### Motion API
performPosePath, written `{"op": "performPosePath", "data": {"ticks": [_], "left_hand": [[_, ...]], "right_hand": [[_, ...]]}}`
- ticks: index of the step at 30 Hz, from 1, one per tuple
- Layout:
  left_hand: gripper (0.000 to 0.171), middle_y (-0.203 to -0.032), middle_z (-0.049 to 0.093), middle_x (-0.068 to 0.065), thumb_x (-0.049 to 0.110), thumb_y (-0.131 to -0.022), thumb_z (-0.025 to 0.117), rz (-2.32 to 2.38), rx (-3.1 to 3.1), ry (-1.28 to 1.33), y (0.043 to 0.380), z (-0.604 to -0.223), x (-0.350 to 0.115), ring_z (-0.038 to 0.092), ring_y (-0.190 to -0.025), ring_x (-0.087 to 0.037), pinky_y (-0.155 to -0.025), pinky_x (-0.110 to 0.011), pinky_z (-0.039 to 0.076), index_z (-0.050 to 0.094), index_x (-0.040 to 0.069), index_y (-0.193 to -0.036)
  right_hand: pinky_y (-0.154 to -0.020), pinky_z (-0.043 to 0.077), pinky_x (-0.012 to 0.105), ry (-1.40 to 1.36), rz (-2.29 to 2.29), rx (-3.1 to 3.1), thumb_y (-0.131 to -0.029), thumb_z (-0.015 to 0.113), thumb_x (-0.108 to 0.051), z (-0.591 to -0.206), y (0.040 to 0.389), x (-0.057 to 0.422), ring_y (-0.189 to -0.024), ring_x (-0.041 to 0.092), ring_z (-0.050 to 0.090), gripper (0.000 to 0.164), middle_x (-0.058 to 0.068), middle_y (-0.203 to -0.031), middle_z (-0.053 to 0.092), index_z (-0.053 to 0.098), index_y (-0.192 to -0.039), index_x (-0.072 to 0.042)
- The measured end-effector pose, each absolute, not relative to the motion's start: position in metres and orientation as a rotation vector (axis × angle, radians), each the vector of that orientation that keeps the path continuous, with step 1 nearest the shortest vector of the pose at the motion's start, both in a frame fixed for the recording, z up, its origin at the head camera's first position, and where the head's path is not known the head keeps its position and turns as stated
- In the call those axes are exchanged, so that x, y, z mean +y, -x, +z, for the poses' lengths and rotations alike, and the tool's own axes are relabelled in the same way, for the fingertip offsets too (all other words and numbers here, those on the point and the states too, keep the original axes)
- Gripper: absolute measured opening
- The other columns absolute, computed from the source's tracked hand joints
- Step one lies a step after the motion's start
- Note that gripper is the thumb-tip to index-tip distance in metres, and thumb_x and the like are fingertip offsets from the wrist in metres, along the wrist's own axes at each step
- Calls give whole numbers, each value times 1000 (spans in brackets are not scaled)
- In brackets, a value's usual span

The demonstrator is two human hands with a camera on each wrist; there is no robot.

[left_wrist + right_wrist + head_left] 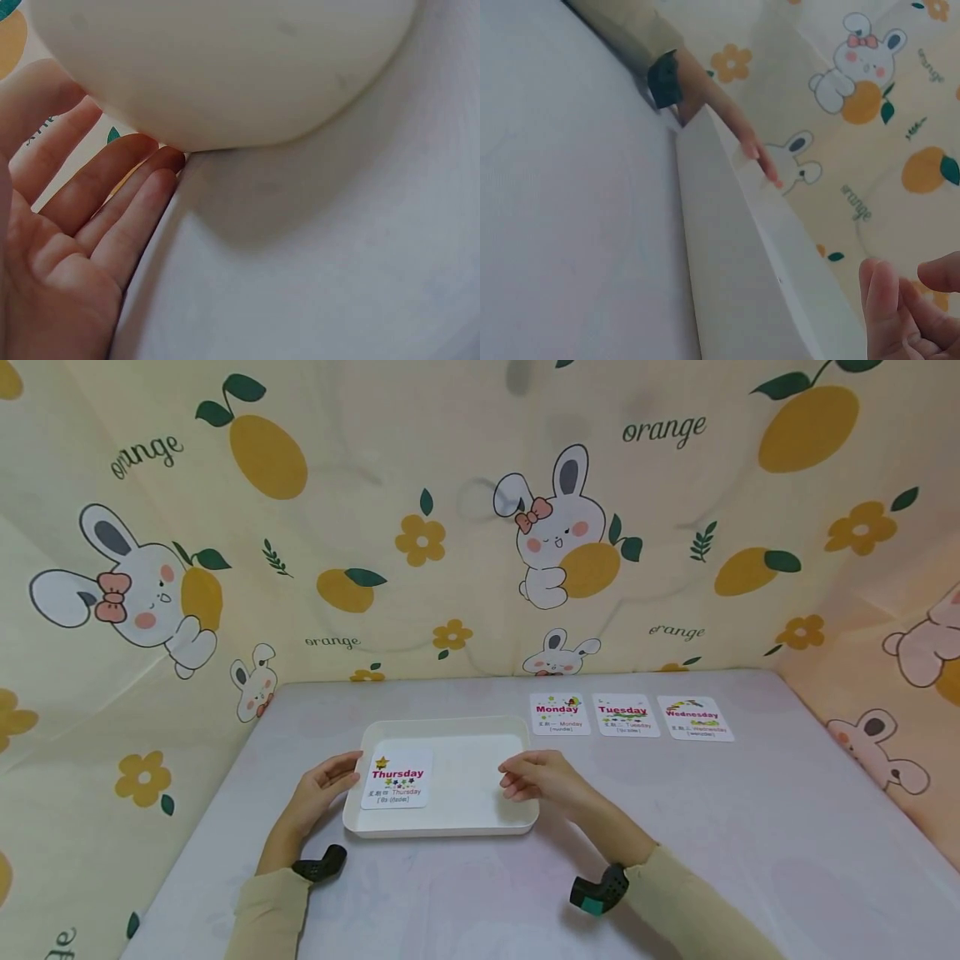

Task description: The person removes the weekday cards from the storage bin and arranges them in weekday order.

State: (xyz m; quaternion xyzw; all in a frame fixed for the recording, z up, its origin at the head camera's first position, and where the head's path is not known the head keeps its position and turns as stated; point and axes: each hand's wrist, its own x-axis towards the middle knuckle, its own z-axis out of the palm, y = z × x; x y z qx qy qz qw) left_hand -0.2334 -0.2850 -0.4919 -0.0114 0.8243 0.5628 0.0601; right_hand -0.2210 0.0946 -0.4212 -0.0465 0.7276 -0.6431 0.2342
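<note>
A white tray (468, 777) lies on the table in the head view, with a Thursday card (396, 781) flat in its left part. My left hand (322, 789) is at the tray's left side. The left wrist view shows its fingers (139, 214) extended, fingertips right at the tray's outer wall. My right hand (543, 777) is over the tray's right rim, fingers loosely bent and nothing between them. In the right wrist view its thumb (941, 271) stands apart from the fingers.
Behind the tray to the right, a Monday card (560, 715), a Tuesday card (626, 716) and a Wednesday card (695, 719) lie in a row. A printed cloth (465, 435) with rabbits and oranges rises behind the pale tabletop (675, 835).
</note>
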Motion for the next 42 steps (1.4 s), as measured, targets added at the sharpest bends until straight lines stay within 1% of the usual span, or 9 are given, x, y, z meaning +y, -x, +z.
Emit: {"op": "performPosePath", "data": {"ticks": [6,14,20,27,30,36,42], "left_hand": [[52,-145,51,-14,29,-94,63,1724,2487,14,233,-492,-286,54,-106,12,-89,-3,42,48,9,-140],[53,-145,50,-13,31,-93,63,1728,2479,19,234,-491,-285,53,-104,15,-89,-3,43,48,10,-140],[53,-145,50,-14,32,-93,63,1714,2488,22,235,-492,-287,52,-106,13,-89,-4,43,48,10,-140],[54,-146,50,-14,33,-93,63,1717,2475,22,234,-493,-286,53,-104,15,-88,-3,43,48,10,-140],[54,-145,50,-14,32,-93,63,1732,2471,9,235,-494,-286,54,-104,15,-88,-3,43,48,10,-140],[54,-144,49,-21,27,-93,63,1773,2460,-74,236,-497,-289,55,-105,13,-89,-4,44,47,5,-140],[55,-144,49,-21,28,-93,64,1779,2456,-76,237,-499,-292,55,-105,14,-89,-5,44,47,5,-140]], "right_hand": [[-67,58,18,143,-1756,1989,-99,51,-17,-424,223,82,-67,5,66,40,-4,-76,68,56,-120,16],[-67,58,19,134,-1765,1949,-98,52,-16,-434,227,66,-68,5,67,38,-3,-77,69,57,-119,15],[-70,59,21,122,-1793,1910,-98,52,-14,-440,229,54,-72,6,68,37,2,-84,73,57,-120,15],[-72,59,23,88,-1838,1854,-97,53,-13,-446,230,38,-74,7,68,37,11,-94,74,57,-120,15],[-70,59,22,68,-1847,1839,-96,54,-13,-448,229,31,-73,6,68,36,11,-94,74,57,-120,14],[-66,57,18,48,-1887,1793,-96,55,-11,-456,229,19,-70,4,66,35,6,-90,74,57,-120,14],[-65,57,18,26,-1909,1799,-95,55,-11,-461,231,4,-70,4,66,33,15,-101,73,59,-118,12]]}}
